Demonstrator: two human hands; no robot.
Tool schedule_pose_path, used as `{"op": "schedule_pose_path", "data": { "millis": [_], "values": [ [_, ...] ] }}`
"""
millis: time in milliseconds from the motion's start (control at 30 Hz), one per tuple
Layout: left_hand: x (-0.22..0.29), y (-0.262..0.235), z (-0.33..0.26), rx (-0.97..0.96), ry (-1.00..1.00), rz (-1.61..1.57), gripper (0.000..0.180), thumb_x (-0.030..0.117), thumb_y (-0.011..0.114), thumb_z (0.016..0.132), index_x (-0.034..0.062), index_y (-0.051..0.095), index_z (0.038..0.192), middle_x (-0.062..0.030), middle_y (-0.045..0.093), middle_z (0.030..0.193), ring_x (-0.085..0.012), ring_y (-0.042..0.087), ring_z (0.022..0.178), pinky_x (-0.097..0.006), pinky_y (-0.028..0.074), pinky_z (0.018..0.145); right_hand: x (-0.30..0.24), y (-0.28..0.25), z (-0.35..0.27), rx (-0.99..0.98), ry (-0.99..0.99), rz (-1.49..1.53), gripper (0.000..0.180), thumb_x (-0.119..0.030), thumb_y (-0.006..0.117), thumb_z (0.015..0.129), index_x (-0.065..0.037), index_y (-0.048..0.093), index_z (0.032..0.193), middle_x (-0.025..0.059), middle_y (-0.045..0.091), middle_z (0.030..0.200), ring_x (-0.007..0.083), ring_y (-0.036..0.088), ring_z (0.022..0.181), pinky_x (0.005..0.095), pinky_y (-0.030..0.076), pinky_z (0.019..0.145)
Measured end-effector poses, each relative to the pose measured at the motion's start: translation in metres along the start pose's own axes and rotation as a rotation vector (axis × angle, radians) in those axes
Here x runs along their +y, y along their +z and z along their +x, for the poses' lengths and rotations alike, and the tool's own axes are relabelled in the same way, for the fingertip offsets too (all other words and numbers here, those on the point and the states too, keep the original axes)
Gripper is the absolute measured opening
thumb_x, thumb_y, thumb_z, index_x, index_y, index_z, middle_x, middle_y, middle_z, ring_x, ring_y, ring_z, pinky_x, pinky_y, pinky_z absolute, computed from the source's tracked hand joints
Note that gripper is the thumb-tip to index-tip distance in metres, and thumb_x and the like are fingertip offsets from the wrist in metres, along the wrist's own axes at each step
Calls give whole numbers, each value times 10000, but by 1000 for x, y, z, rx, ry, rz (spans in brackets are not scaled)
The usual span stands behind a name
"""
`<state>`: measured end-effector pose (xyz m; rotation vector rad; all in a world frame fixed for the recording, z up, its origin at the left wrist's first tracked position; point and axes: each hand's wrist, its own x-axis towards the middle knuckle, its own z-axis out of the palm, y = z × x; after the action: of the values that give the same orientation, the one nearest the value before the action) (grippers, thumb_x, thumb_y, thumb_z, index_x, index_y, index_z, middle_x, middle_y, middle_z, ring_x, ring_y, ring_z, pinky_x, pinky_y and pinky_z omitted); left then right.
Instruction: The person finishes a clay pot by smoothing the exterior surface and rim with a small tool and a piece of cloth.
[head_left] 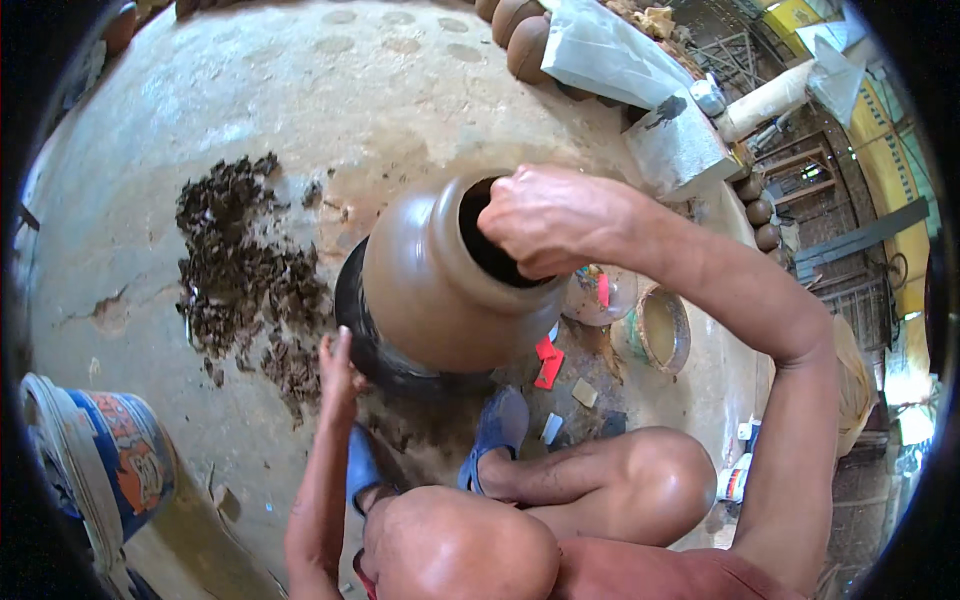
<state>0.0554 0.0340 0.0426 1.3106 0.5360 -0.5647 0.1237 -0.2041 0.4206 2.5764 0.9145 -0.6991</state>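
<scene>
A worn, pale concrete floor (110, 220) spreads under the work, stained darker around the middle, with a cluttered edge of boards and frames well out to the right of the right hand. The right hand (535, 220) is at the mouth of a large brown clay pot (440, 310), its fingers curled inward over the opening; their tips are hidden inside, so whether they grip anything cannot be told. The pot lies below and to the left of this hand, its mouth tilted toward it, seated on a round black base (350, 295). At the lower left edge of that base is the left hand (342, 375), thumb and a finger held apart and pointing up; whether it touches the base or is just beside it is unclear. Beyond the left hand, up and to the left, lies a spread of dark clay scraps (225, 250), and well to its lower left stands a white bucket (130, 450) with a blue and orange label. Below the right hand, close to the pot, are a clear plastic container (617, 305) and red pieces (549, 370); a round basin (684, 335) of murky liquid sits farther right. Straight up from the right hand, more rounded pots (528, 48) stand near a white block (690, 160).
</scene>
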Motion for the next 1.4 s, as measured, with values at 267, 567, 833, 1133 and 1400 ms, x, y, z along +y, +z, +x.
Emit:
{"op": "schedule_pose_path", "data": {
  "millis": [267,567,833,1133,1400],
  "values": [
    [-74,24,-71,-424,-450,90,757,525,649,995,26,365,1489,-189,676,1059,-242,693,695,-299,492,456,-12,-1,-2,-12,25,45,140,-115,659,717,8,726,725,230,725,779,399,729,747,473,598,681],
    [-13,24,28,361,280,355,703,622,507,1034,-56,651,1155,-229,706,1113,-352,672,1001,-450,497,911,-9,-9,-9,-67,27,38,149,-113,658,729,14,732,757,227,730,804,400,729,797,485,591,701],
    [-45,35,-50,-271,-153,134,655,638,571,1000,45,542,1277,-125,705,866,-218,705,696,-379,545,523,-3,-3,-13,-114,80,63,150,-91,667,712,28,736,771,229,734,823,401,727,820,470,591,720],
    [-80,12,-52,-577,-449,133,795,644,579,988,-2,450,1433,-189,717,1050,-191,670,674,-323,525,530,-15,-15,-9,-105,112,128,168,-61,678,684,53,737,793,248,732,827,406,734,824,476,597,714],
    [17,-10,22,-79,128,141,622,579,526,1048,1,559,1275,-75,702,990,-167,658,796,-334,523,693,-17,-6,-4,-104,56,121,166,-57,666,674,51,732,781,247,728,812,409,730,803,478,593,704]
  ]
}}
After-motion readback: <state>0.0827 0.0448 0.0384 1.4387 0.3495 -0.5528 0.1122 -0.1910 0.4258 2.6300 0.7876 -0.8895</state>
